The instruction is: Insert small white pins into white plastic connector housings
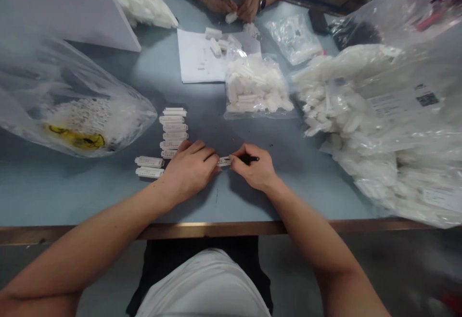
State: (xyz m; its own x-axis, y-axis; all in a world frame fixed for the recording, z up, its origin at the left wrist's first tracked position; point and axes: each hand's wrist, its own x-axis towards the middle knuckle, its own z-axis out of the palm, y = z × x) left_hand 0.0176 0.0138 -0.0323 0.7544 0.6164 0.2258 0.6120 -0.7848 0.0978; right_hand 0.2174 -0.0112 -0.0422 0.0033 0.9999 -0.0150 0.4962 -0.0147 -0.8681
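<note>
At far left, a clear plastic bag (72, 107) of white printed pieces with a yellow mark lies on the worktop (108, 196). Next comes a loose column of white plastic tags (173, 127), so close to the left hand (189, 170) that a careless shift of the wrist could knock it out of line. That hand's fingers are pressed together and curled, meeting one end of a white plastic strip (224, 161) held between the hands. The right hand (254, 168) pinches a black pen (250, 159) in its fingers against the strip's other end. The strip is narrow, so a slack grip could let it twist or slip and spoil any marking. On the right, heaped bags of white parts (346, 110) crowd the worktop and could slump inward if disturbed.
</note>
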